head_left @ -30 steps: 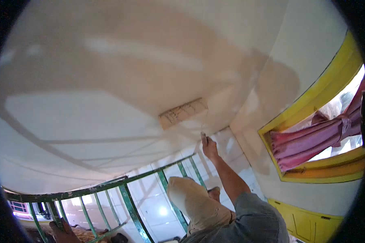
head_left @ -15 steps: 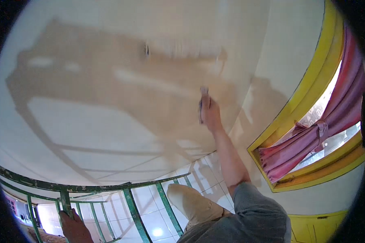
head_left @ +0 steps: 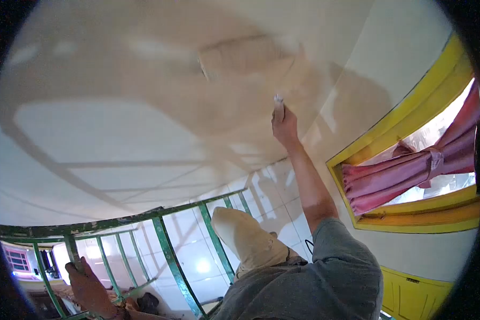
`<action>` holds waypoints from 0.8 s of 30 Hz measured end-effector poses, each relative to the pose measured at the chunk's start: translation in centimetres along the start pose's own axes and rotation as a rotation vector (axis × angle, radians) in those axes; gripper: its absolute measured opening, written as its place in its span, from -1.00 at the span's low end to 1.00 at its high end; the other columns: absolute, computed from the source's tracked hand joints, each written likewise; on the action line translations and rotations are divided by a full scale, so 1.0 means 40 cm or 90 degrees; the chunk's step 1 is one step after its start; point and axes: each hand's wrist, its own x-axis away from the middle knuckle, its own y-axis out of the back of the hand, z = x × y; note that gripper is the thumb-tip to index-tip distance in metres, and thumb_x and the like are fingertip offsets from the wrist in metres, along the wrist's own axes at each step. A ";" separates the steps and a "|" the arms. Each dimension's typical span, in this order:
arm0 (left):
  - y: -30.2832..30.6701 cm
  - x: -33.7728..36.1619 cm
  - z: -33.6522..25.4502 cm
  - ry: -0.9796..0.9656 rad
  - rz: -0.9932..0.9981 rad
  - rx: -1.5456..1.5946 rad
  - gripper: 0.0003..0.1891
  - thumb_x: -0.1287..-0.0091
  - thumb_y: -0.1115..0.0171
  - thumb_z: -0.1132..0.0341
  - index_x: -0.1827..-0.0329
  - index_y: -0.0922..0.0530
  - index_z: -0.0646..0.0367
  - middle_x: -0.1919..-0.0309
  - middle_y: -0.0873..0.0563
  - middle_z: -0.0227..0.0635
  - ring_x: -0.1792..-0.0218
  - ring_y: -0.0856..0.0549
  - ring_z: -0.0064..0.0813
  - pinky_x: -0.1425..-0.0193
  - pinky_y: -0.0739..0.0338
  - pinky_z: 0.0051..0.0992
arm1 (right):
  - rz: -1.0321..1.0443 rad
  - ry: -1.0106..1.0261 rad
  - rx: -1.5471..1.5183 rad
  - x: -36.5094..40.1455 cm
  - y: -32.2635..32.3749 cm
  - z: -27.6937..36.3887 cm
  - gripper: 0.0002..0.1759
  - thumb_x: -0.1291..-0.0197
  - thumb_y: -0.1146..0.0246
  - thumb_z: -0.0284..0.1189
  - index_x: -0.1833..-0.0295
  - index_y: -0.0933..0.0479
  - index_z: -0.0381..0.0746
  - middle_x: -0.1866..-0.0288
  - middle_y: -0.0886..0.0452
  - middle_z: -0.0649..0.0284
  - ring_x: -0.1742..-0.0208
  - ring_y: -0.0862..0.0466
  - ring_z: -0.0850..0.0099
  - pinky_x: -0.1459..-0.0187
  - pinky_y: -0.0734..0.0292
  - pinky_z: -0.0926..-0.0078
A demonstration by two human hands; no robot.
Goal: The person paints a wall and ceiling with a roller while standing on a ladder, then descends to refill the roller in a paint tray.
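My right hand (head_left: 285, 125) is raised toward the white ceiling (head_left: 117, 133) and grips the handle of a paint roller (head_left: 240, 53), whose wide sleeve presses flat against a patch of wet, tan-tinted paint. My left hand (head_left: 88, 288) is low at the bottom left, closed around an upright bar of the green metal railing (head_left: 165, 250). My bent knee in pale trousers (head_left: 245, 240) rests against the railing.
A yellow-framed window (head_left: 410, 176) with a tied pink curtain (head_left: 405, 176) is on the wall to the right. White tiled floor (head_left: 197, 256) lies far below the railing. A yellow cabinet (head_left: 416, 293) stands under the window.
My right hand first lifted the roller from low by the wall up to the ceiling, then shifted it slightly right. My left hand stayed on the railing.
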 end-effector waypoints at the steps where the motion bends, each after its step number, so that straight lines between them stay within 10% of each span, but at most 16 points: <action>1: -0.004 -0.006 0.007 0.010 0.034 0.010 -0.53 -0.40 0.03 0.01 -0.20 -0.33 0.17 0.26 -0.61 0.14 0.18 -0.61 0.12 0.24 -0.50 -0.04 | 0.001 -0.011 -0.002 0.043 -0.023 -0.067 -0.44 -0.35 0.07 -0.05 0.35 -0.42 -0.38 0.62 -0.44 -0.04 0.56 -0.52 0.13 0.44 -0.43 0.19; 4: -0.071 -0.024 0.086 -0.004 0.054 -0.084 -0.54 -0.40 -0.01 0.18 -0.34 -0.25 0.05 0.10 -0.59 0.13 0.16 -0.64 0.03 0.22 -0.56 -0.13 | 0.037 -0.079 0.050 0.148 -0.073 -0.255 -0.48 -0.38 0.09 -0.10 0.34 -0.43 -0.39 0.61 -0.45 -0.01 0.55 -0.51 0.18 0.43 -0.41 0.25; 6: -0.114 -0.037 0.141 -0.246 -0.043 -0.425 -0.55 -0.37 -0.01 0.41 -0.33 -0.27 0.00 -0.09 -0.50 0.09 0.14 -0.67 -0.11 0.19 -0.62 -0.28 | 0.072 -0.132 0.100 0.203 -0.100 -0.376 -0.47 -0.40 0.12 -0.12 0.35 -0.43 -0.39 0.63 -0.43 0.08 0.56 -0.48 0.30 0.45 -0.39 0.33; 9: -0.111 -0.052 0.148 -0.123 0.035 -0.246 -0.48 -0.32 0.02 0.58 -0.34 -0.27 0.00 -0.22 -0.40 0.03 0.14 -0.68 -0.21 0.18 -0.65 -0.40 | 0.079 -0.097 0.138 0.263 -0.108 -0.479 -0.58 -0.35 0.01 -0.18 0.29 -0.45 -0.37 0.50 -0.50 -0.21 0.41 -0.58 -0.10 0.39 -0.44 0.14; 18: -0.008 0.001 0.003 0.000 -0.005 -0.053 -0.52 -0.39 -0.01 0.02 -0.22 -0.37 0.16 0.19 -0.66 0.01 0.17 -0.66 -0.03 0.23 -0.57 -0.19 | 0.092 -0.099 0.120 0.261 -0.053 -0.389 -0.47 -0.37 0.07 -0.08 0.35 -0.46 -0.36 0.56 -0.48 -0.08 0.53 -0.50 0.04 0.39 -0.43 0.21; 24: 0.006 0.013 -0.018 -0.030 -0.066 -0.035 -0.58 -0.39 -0.01 0.04 -0.04 -0.42 0.25 0.20 -0.64 0.05 0.20 -0.64 0.05 0.23 -0.52 -0.09 | 0.084 -0.088 0.065 0.196 -0.025 -0.256 -0.47 -0.36 0.05 -0.08 0.37 -0.45 -0.37 0.54 -0.51 -0.09 0.48 -0.55 0.03 0.38 -0.43 0.22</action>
